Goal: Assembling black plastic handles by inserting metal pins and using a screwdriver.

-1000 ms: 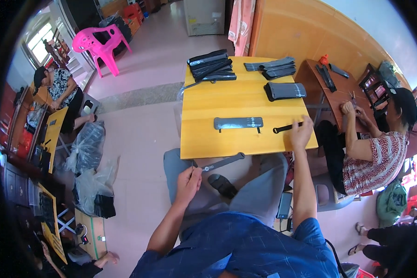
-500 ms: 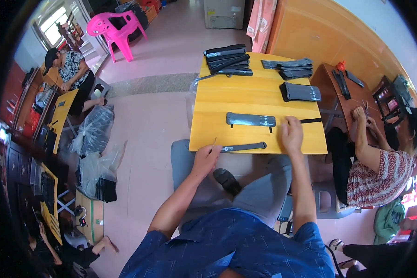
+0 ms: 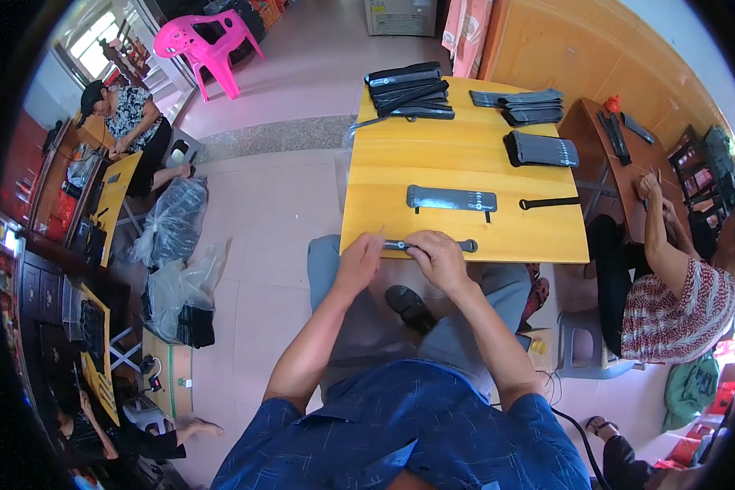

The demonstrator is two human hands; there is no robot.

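Note:
At the near edge of the yellow table point(image 3: 384, 175), both of my hands are on a dark grey strap point(image 3: 397, 245) with a rounded loop at its right end. My left hand point(image 3: 363, 261) is closed at the strap's left end; a thin pointed tool sticks up from its fingers. Thumb and fingers of my right hand point(image 3: 438, 258) pinch the strap's middle. Just beyond lies a flat grey panel point(image 3: 452, 198) with two short black tabs below it. To its right rests a narrow black strap point(image 3: 554, 202) with a small ring at one end.
Stacked dark straps point(image 3: 408, 91) lie at the far left of the table, folded grey pieces point(image 3: 531, 106) at the far right, a grey bundle point(image 3: 541, 149) nearer. A co-worker point(image 3: 670, 310) sits at a brown table on the right. A pink chair point(image 3: 208, 49) stands far left.
My right hand has moved left from beside the grey panel onto the dark grey strap. The narrow black strap, partly covered before, now lies uncovered. The view has shifted slightly.

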